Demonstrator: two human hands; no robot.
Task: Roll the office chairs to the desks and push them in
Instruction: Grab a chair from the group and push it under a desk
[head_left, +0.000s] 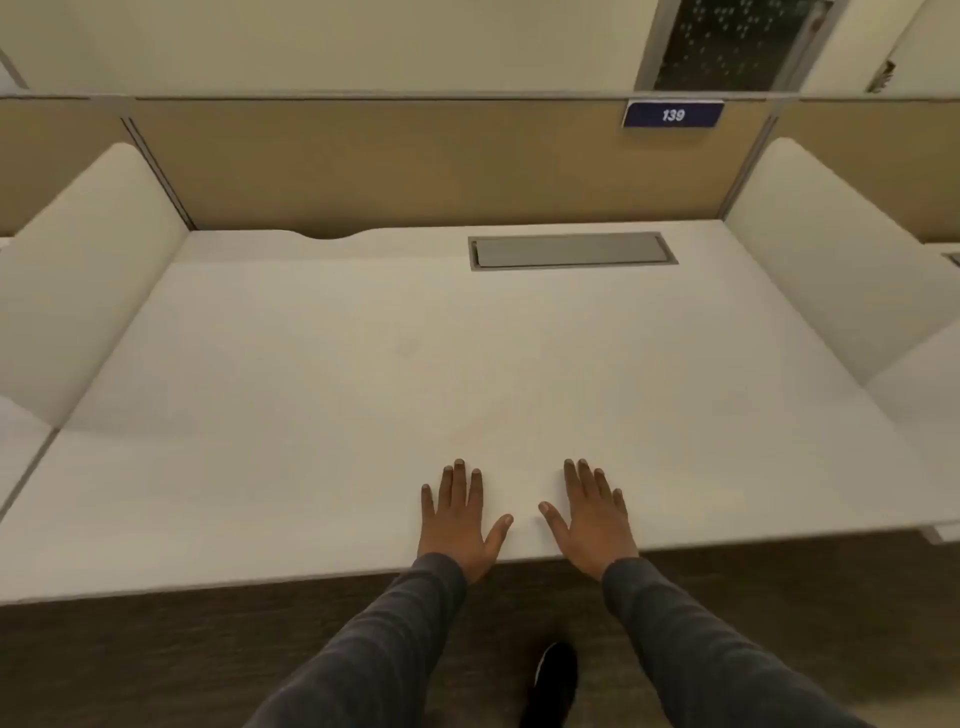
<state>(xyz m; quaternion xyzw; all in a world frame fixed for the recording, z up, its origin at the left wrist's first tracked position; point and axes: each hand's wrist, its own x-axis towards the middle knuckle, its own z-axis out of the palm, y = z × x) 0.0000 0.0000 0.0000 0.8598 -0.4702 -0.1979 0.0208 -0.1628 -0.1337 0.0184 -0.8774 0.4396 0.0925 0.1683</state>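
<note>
A white desk (322, 374) fills the head view, with its front edge running across the lower part of the frame. My left hand (460, 519) lies flat on the desk near that edge, palm down, fingers apart, holding nothing. My right hand (589, 517) lies flat beside it the same way, a short gap between the two. Both arms wear dark grey sleeves. No office chair is in view.
A tan partition (395, 161) backs the desk, with a blue "139" sign (672, 114) at its top right. White side dividers (88, 270) (836, 260) flank the desk. A grey cable hatch (571, 250) sits at the back. My dark shoe (556, 675) stands on dark floor below.
</note>
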